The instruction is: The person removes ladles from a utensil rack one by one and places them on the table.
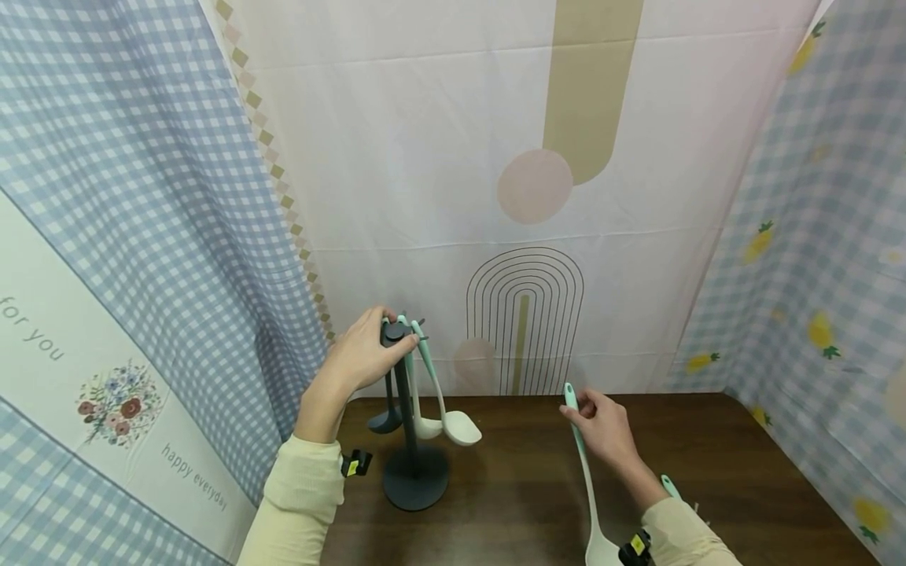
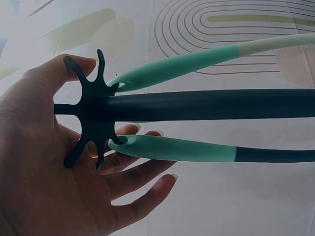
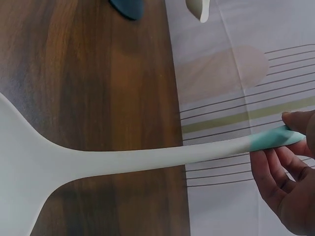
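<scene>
Utensil (image 3: 123, 162), one, white with a green end, slants over the tabletop (image 1: 524, 491), wide head nearest; the right hand (image 1: 605, 428) pinches that green end between thumb and fingers. One more green handle (image 1: 669, 486) shows beside the right sleeve (image 1: 686, 531), mostly hidden. Farther left rises one dark stand (image 1: 407, 424), bearing one dark ladle (image 1: 385, 422) and two white ladles (image 1: 462, 428). The left hand (image 1: 364, 354) curls loosely spread fingers around the stand's hooked top. Behind hangs one pale cloth (image 1: 396, 157).
</scene>
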`<state>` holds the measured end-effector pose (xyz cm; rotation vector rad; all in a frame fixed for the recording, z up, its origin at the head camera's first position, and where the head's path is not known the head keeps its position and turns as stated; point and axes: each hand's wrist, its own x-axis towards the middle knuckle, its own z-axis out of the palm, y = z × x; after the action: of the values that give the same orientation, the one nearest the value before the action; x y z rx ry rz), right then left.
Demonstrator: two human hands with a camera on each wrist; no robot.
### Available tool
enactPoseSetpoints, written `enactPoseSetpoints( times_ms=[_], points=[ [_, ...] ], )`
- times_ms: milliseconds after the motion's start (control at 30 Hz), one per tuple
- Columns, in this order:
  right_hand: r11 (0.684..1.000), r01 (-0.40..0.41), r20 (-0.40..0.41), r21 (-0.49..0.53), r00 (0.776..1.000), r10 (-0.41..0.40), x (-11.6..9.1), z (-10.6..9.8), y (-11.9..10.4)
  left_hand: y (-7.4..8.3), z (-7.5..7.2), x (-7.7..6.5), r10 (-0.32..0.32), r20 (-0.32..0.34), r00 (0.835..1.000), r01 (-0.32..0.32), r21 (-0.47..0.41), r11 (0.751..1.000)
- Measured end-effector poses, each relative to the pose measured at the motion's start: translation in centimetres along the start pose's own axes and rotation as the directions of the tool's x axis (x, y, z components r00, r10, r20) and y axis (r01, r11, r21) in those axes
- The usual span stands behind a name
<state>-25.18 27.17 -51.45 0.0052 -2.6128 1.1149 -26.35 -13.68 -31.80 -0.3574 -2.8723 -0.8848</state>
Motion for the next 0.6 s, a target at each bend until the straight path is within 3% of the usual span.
enactPoseSetpoints(
  times_ms=[300,600],
  points=[
    [1.0,-0.007,-0.032,-0.027,0.999,0.006,-0.4,0.0,1.7,0.1,-0.1,-0.1,0.003,-0.007,1.0,-0.003,0.004,1.0],
    [0.998,-0.043,-0.004,-0.047,0.999,0.043,-1.1,-0.1,3.0,0.1,0.0,-0.1,0.002,-0.006,1.0,-0.002,0.01,1.0]
  ],
)
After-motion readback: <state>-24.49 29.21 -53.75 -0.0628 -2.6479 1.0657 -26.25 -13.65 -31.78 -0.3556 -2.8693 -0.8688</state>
